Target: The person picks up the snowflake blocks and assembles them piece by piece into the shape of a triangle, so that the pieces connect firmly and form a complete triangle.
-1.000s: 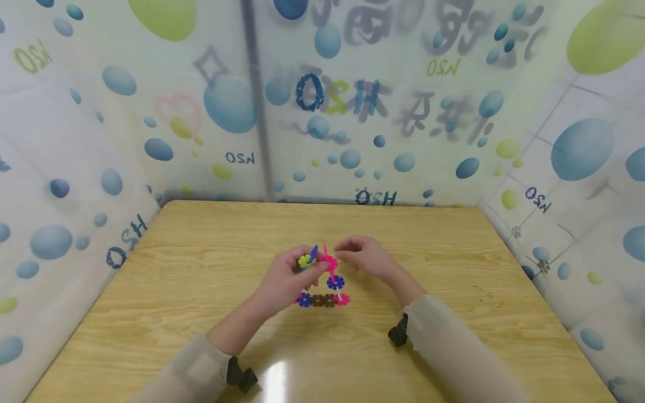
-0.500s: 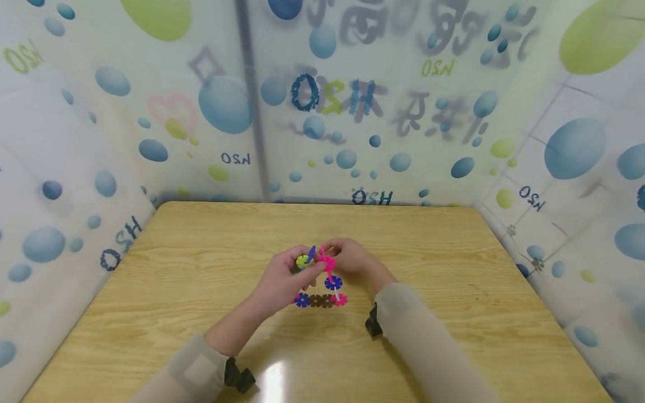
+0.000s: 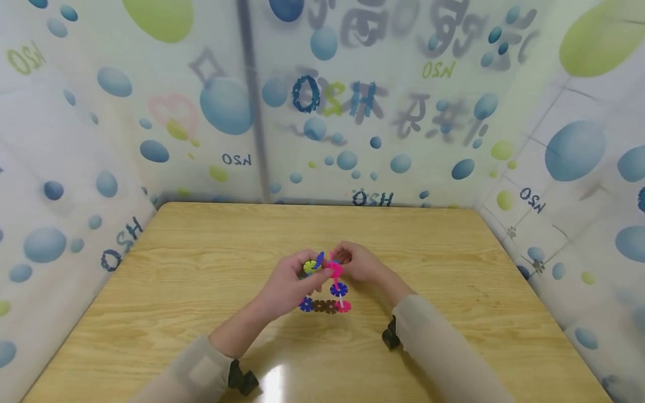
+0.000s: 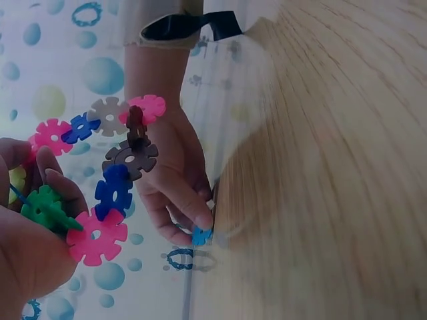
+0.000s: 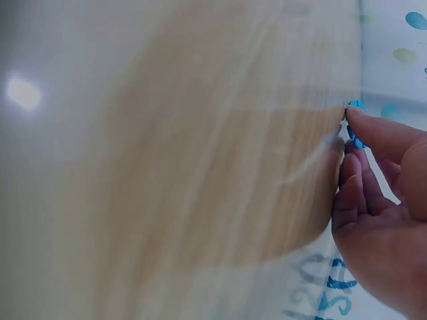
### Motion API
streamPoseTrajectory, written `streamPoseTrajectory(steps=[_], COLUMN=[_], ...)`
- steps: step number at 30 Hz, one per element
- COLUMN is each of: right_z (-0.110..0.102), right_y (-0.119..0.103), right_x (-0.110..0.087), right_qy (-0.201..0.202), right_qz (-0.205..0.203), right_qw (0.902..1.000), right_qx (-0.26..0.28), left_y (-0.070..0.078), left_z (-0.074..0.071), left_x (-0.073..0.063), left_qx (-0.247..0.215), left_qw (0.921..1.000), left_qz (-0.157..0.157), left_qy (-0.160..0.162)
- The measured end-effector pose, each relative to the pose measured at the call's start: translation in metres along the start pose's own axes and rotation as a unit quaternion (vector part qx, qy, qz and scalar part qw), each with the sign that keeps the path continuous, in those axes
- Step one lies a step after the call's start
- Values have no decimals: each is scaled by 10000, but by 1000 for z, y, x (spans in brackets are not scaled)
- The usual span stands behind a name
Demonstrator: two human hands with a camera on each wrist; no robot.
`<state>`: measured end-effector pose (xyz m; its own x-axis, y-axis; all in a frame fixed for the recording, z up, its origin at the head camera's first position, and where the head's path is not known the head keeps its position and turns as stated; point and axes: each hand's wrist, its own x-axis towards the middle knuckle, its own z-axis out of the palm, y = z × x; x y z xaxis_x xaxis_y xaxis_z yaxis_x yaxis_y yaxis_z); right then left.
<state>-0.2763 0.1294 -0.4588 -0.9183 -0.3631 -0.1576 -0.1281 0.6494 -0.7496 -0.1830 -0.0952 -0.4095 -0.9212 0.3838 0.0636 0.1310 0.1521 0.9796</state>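
Observation:
My left hand point(image 3: 292, 284) grips a linked chain of slotted plastic snowflake discs near its pink disc point(image 3: 335, 270). Yellow-green point(image 3: 310, 267) and dark blue discs show between thumb and fingers. In the left wrist view the chain curves round through a green disc point(image 4: 43, 208), a pink one, a blue one point(image 4: 113, 195), brown discs point(image 4: 131, 159) and a grey disc point(image 4: 108, 117). Just beyond, my right hand point(image 3: 361, 264) pinches a light blue disc point(image 5: 355, 107) between thumb and fingers, low by the tabletop. That disc is apart from the chain in the left wrist view.
The wooden table point(image 3: 211, 240) spreads beneath both hands. Bubble-patterned curtain walls point(image 3: 322, 145) stand behind it and at both sides. A dark wrist camera point(image 3: 390, 334) is strapped at each sleeve.
The right hand went left, behind the chain, then drew back slightly right; it now pinches a light blue disc. The left hand keeps its grip on the chain, almost in place.

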Motion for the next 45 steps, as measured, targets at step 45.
streamPoseTrajectory(steps=[45], right_z=[-63], right_y=[-66], right_x=[-123], right_qy=[882], right_qz=[-2240], right_qw=[9614], right_qx=[1330], left_y=[11], left_z=[24], left_x=[1], left_qx=[575], left_qw=[9970], left_qz=[179], left_qy=[-485])
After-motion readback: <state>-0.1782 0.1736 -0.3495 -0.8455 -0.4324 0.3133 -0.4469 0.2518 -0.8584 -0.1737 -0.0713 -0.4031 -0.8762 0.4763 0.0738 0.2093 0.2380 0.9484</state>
